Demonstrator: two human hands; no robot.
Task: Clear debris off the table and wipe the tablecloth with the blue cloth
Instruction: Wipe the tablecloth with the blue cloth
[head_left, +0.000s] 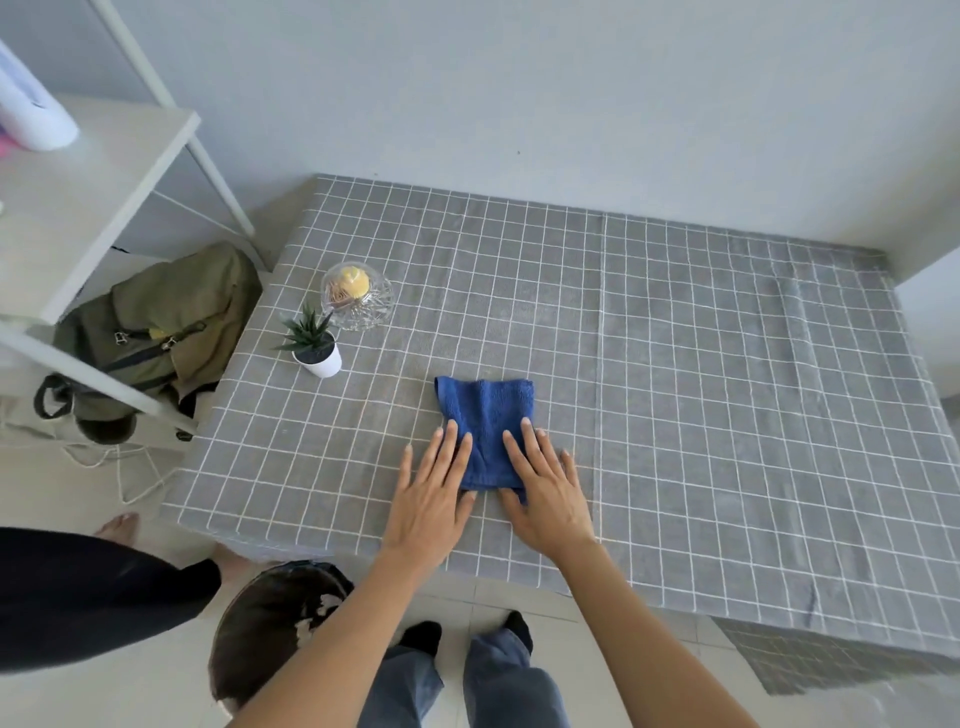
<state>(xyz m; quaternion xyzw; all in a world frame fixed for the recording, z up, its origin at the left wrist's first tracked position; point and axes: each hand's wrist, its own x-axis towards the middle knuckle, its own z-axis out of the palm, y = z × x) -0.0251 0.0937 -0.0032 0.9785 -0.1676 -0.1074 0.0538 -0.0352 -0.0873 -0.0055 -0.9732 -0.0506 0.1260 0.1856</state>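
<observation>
Pressing flat, the left hand (431, 499) and right hand (550, 493) pin the folded blue cloth (485, 421) to the tablecloth (675, 364), fingers straight. That spreads pressure for wiping, I'd judge.

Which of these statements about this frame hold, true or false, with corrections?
1. Both hands lie flat on the blue cloth. True: left hand and right hand press its near edge.
2. The cloth is crumpled into a ball. False: it lies folded flat.
3. The small potted plant stands beside the glass dish. True.
4. The dish is empty. False: it holds something yellow.
5. The tablecloth is plain. False: it has a white grid.
</observation>
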